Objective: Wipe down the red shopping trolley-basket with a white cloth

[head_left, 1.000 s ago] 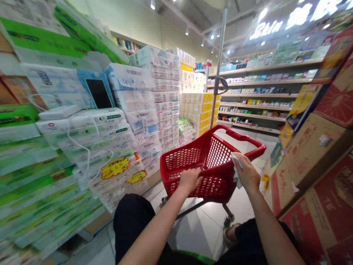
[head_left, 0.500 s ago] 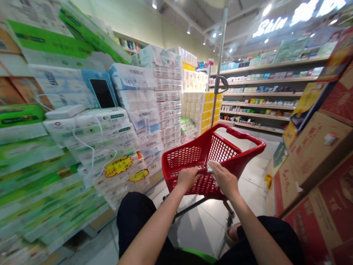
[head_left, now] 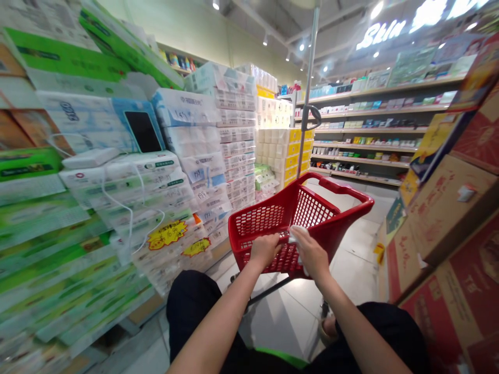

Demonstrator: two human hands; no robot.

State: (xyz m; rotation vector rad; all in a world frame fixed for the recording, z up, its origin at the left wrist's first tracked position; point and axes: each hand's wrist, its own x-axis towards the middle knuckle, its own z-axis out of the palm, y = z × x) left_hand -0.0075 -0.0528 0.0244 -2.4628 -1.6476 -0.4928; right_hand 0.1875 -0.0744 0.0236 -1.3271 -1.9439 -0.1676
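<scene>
A red plastic shopping basket on wheels stands on the tiled floor in front of me. My left hand is closed over its near rim. Right beside it, my right hand presses a white cloth against the same rim, fingers closed on the cloth. The basket's inside looks bare. A grey pole handle rises from the basket's far side.
Stacked packs of tissue paper fill the left side, with a phone and a white cable lying on them. Cardboard boxes are piled on the right. Shelves of goods line the far wall.
My right hand with the cloth moved from the basket's right rim leftward to the near rim, next to my left hand. The left hand stayed on the rim.
</scene>
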